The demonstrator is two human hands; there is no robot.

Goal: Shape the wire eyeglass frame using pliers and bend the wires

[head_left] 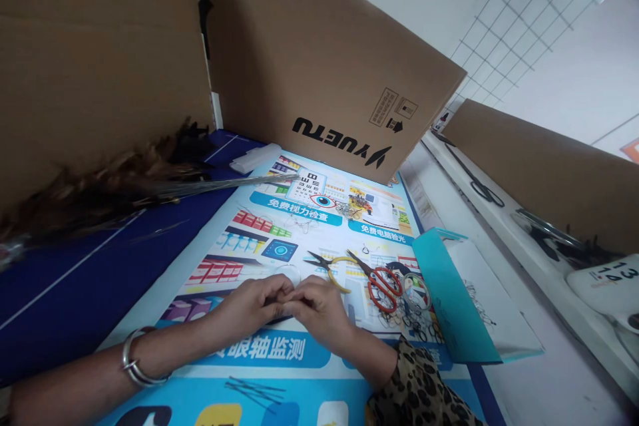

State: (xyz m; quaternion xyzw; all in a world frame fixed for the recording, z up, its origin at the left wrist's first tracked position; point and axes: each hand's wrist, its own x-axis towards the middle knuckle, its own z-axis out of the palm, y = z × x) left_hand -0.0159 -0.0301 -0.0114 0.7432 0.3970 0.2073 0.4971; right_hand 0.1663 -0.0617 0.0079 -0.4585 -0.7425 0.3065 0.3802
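Note:
My left hand (263,303), with a silver bangle on its wrist, is closed with its fingertips pinched. My right hand (319,309) meets it fingertip to fingertip, also in a pinch. Whatever lies between the fingers is too small and covered to make out. Just beyond the hands lie pliers (330,267) with yellow handles and scissors (383,287) with red-orange handles. A clear ring like a tape roll (417,293) sits right of the scissors, beside a heap of small dark loops (424,327). Several short dark strips (255,389) lie on the mat nearer to me.
An open teal box (456,306) with thin wire pieces inside stands at the right. Brown feathery strands (94,190) and a bundle of thin wires (234,183) lie at the left. Cardboard panels (319,66) wall the back. Black scissors (482,186) rest on the white ledge.

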